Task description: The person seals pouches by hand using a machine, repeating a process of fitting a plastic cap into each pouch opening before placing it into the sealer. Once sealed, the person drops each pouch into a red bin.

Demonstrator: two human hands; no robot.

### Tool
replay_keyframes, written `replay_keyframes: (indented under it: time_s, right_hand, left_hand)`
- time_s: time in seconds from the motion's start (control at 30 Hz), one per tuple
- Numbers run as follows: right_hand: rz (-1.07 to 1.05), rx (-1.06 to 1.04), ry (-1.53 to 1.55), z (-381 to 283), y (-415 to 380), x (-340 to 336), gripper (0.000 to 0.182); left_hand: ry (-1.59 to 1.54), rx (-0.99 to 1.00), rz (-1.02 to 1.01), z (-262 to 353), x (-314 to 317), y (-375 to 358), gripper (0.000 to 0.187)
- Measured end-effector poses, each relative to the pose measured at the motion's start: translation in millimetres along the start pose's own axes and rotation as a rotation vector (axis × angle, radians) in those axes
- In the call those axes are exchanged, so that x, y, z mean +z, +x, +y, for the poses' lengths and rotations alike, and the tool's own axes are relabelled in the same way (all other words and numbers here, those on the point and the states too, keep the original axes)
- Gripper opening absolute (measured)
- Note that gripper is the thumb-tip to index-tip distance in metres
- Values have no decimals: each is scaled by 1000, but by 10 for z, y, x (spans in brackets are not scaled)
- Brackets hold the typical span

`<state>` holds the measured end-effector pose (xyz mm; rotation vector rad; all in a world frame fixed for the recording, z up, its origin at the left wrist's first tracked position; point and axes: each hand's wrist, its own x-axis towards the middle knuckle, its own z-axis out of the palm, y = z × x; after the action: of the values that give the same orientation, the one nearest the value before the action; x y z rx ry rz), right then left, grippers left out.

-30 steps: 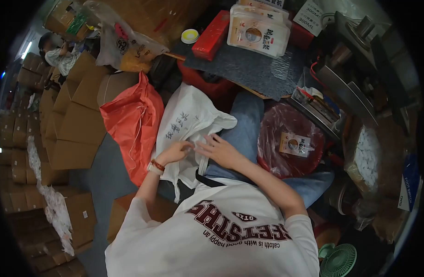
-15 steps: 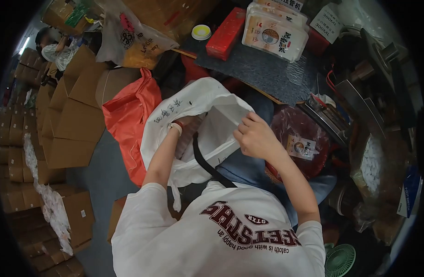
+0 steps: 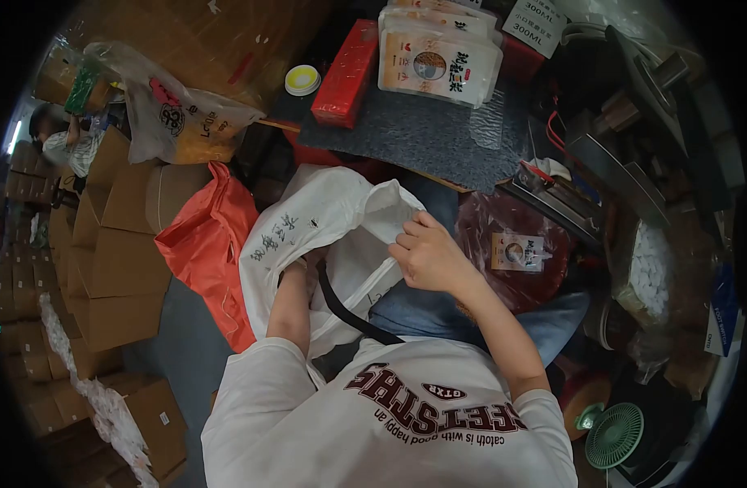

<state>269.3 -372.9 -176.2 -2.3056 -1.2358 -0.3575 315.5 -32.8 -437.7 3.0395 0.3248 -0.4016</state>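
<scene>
A large white woven sack (image 3: 263, 220) with black handwriting lies with its mouth toward me at my lap. My left forearm (image 3: 290, 305) reaches into it, so the left hand is hidden inside and its fingers do not show. With closed fingers, my right hand (image 3: 426, 254) grips the sack's rim on the right side and holds the mouth apart. A black strap (image 3: 345, 305) runs from the sack opening to my shirt. What lies deep in the sack cannot be made out.
Left of the sack is a red bag (image 3: 215, 244), with cardboard boxes (image 3: 121, 260) beyond. A dark work surface (image 3: 389, 146) ahead bears printed pouches (image 3: 438, 65) and a red box (image 3: 345, 73). On the right are a bagged red bundle (image 3: 511, 220), machinery (image 3: 625, 163) and a green fan (image 3: 615, 435). Another person (image 3: 68, 150) is far left.
My left arm has gone deeper into the sack, and the hand and wrist bracelet have passed out of sight. My right hand keeps its hold on the rim. The view has shifted slightly.
</scene>
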Motion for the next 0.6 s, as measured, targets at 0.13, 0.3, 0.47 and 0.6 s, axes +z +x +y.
replay_keyframes:
  time_s: [0.13, 0.3, 0.47, 0.6]
  right_hand:
    - [19, 42, 39, -18, -55, 55, 15]
    - [19, 88, 46, -44, -151, 39, 8]
    - [-279, 159, 338, -79, -338, -34, 25]
    - [-462, 479, 542, -150, -324, -3, 51]
  left_hand:
    - [-7, 23, -27, 7, -129, 47, 56]
    - [9, 130, -59, 113, -276, -123, 55]
    - [-454, 199, -246, 31, -1132, -1183, 50]
    - [-1680, -111, -658, 505, -2359, -1946, 33]
